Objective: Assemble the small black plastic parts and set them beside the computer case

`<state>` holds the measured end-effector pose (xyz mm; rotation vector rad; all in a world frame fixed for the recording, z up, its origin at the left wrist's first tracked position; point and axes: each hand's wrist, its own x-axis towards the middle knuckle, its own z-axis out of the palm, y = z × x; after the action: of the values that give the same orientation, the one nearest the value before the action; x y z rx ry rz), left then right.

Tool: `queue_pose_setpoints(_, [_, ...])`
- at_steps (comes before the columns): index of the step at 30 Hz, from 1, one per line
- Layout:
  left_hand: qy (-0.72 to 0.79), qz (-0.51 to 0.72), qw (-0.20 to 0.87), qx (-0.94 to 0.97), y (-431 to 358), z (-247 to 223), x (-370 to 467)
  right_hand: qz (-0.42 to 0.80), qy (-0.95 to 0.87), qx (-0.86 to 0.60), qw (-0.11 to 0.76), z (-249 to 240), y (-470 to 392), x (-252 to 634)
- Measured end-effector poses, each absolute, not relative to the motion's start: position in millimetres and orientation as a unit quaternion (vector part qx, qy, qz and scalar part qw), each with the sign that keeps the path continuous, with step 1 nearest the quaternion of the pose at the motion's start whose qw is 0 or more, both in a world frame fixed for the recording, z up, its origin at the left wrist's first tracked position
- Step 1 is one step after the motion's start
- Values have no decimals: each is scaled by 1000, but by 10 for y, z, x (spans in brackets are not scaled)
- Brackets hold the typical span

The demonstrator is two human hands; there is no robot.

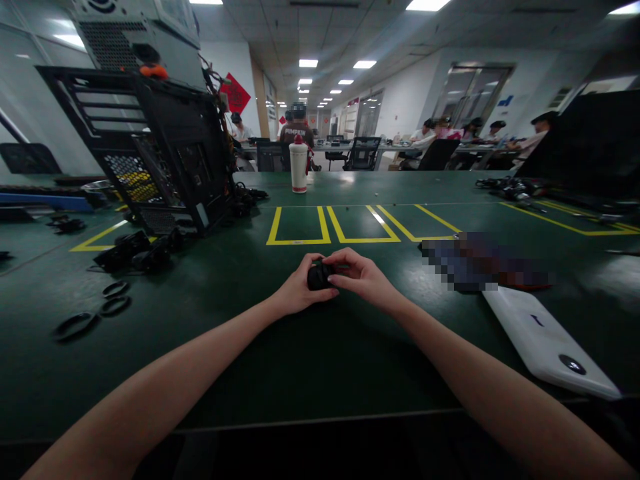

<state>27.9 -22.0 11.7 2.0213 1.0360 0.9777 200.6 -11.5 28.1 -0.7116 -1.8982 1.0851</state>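
Note:
A small black round object [319,276] sits between my two hands, just above the green table [310,373]. My left hand [296,288] is wrapped round its left side, thumb in front. My right hand [361,275] pinches its right side with the fingertips. Much of the object is covered by fingers, and its exact kind does not show. On the table to the left lie 3 thin black rings [115,305]. Behind them is a cluster of black parts [133,251], too dark to name.
An open black computer case [185,160] stands at the left with cables beside it. A white cup [299,168] is farther back, behind yellow tape outlines [300,242]. At the right lie a white phone [550,340] and a pixelated item [480,261]. People sit in the background.

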Motion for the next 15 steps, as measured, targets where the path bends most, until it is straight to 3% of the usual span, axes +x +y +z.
queue_pose_setpoints(9, [401, 373, 325, 771, -227, 129, 278, 441, -730, -336, 401, 267, -123, 1974])
queue_pose_setpoints(15, [391, 373, 331, 773, -218, 99, 275, 433, -756, -290, 397, 301, -150, 2007])
